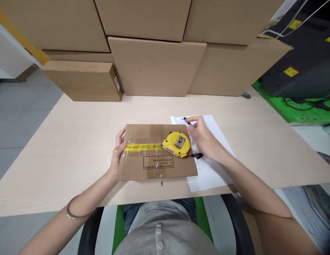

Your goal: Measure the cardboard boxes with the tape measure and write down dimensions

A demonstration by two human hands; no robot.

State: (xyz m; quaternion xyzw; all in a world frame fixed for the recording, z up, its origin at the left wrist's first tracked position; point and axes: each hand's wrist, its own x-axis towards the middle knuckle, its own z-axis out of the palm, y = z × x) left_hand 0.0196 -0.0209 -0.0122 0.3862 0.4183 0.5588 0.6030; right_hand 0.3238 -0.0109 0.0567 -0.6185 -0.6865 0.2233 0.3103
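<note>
A flat cardboard box [135,166] lies at the front middle of the table, sealed with clear tape and a yellow printed strip. My left hand [119,150] grips its left edge, thumb on top and fingers along the side. On the box's right part rests a yellow tape measure [168,142] with a metal clip and a black strap [198,156] hanging past the edge. My right hand [203,136] is just right of the box, fingers bent and closed on a dark pen [185,118], mostly hidden by them. White paper sheets [207,177] lie beneath that hand, partly covered by the box.
Large cardboard boxes [156,67] stand stacked along the table's back edge, with a smaller carton [82,79] at the left. Dark equipment [295,71] with yellow labels and cables stands on a green surface [300,113] at the right. The table's front edge [154,201] is close to my body.
</note>
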